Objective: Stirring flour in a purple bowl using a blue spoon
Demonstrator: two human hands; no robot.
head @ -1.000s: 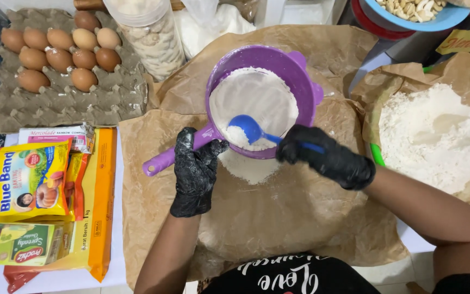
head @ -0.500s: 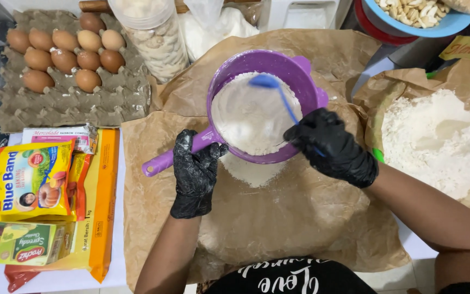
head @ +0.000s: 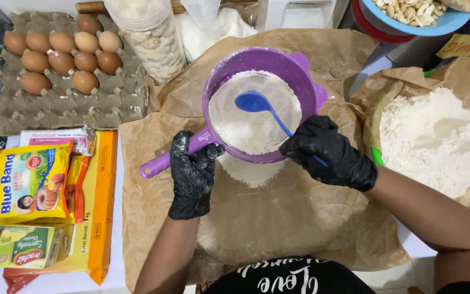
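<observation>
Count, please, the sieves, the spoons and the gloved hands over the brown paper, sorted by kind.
purple sieve: 1
blue spoon: 1
black-gloved hands: 2, the left hand on the sieve's handle and the right hand on the spoon
Total: 4

Brown paper near the body is lying open, so there's passing room there. The egg tray and packets are crowding the left, the flour heap is blocking the right, and the jar is standing behind the sieve.
</observation>
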